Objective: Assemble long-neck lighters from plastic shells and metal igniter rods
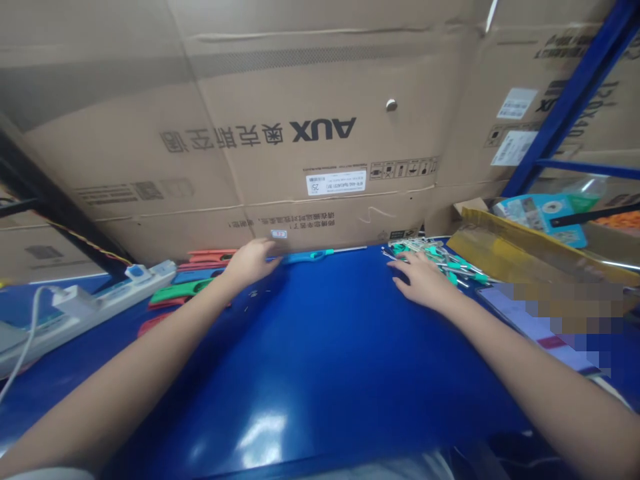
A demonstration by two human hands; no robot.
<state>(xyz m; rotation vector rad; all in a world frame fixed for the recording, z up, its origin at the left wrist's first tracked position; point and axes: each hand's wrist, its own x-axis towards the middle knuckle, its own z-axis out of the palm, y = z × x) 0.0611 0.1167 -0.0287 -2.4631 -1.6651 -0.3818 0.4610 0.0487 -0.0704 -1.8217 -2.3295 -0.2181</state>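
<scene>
My left hand is at the back left of the blue table, beside a blue handle that has a green collar and a thin metal shaft pointing right. Its fingers are blurred, and whether they touch the handle is unclear. To its left lie red, blue and green plastic pieces. My right hand is at the back right with its fingers apart, at the near left edge of a pile of metal shafts with green collars. Nothing shows between its fingers.
Behind the blue table stands a large cardboard sheet. A white power strip with plugs and a cable runs along the left. At the right are a phone, a box with yellow tape and a blue metal frame.
</scene>
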